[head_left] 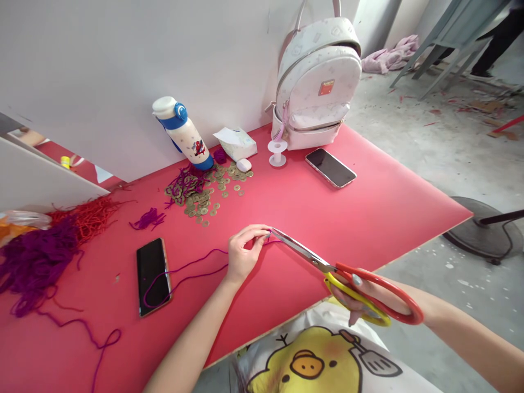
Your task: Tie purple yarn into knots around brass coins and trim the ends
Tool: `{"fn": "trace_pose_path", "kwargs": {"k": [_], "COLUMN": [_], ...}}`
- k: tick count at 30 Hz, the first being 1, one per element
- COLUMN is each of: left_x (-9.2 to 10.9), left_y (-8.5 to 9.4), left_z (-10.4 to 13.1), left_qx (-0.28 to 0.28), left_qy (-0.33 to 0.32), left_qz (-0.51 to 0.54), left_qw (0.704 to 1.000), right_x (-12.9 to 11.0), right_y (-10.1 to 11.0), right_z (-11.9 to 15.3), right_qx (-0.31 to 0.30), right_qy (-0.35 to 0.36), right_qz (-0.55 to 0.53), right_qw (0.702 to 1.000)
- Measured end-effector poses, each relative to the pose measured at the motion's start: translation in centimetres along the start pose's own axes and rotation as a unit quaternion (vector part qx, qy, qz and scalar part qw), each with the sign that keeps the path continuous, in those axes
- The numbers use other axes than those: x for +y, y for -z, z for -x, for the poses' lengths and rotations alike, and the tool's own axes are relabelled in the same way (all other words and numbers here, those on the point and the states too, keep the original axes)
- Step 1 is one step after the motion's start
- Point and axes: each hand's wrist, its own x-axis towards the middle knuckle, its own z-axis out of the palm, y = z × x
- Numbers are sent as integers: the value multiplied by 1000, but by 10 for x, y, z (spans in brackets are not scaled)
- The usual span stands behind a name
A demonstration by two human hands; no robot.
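Observation:
Between its thumb and fingers, my left hand [245, 251] pinches a thin purple cord [200, 275] above the red table [286, 202]. The cord trails left in a loop across a black phone [153, 278]. My right hand [372, 297] is closed in the handles of large scissors [305, 252], one handle red and one yellow. The scissor tips touch or nearly touch the cord by my left fingertips. The blades look almost closed; whether the cord lies between them is too small to tell.
Purple yarn [41, 262] and red yarn [92, 215] lie at the left. Holed coins [200, 202], a bottle [184, 134], a tissue pack [236, 143], a white spool [277, 154], a second phone [331, 168] and a white backpack [317, 90] stand or lie farther back.

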Motion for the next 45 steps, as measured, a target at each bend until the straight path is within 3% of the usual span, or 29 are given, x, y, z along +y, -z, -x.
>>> {"fn": "trace_pose_path", "kwargs": {"k": [8, 22, 38, 45], "left_x": [-3, -6, -3, -2], "left_y": [0, 1, 0, -1], "left_z": [1, 2, 1, -1], "left_qx": [-7, -12, 14, 14], "left_qy": [27, 105, 136, 138], "left_qz": [47, 72, 114, 108], "left_qw": [999, 992, 984, 984], "right_x": [-15, 8, -5, 1], "right_y": [-3, 20, 15, 15], "right_z": [0, 4, 2, 1], "right_qx": [-21, -44, -57, -65], "right_qy": [3, 19, 11, 26], "right_qz": [-9, -32, -26, -21], "right_qw": [1000, 998, 998, 997]}}
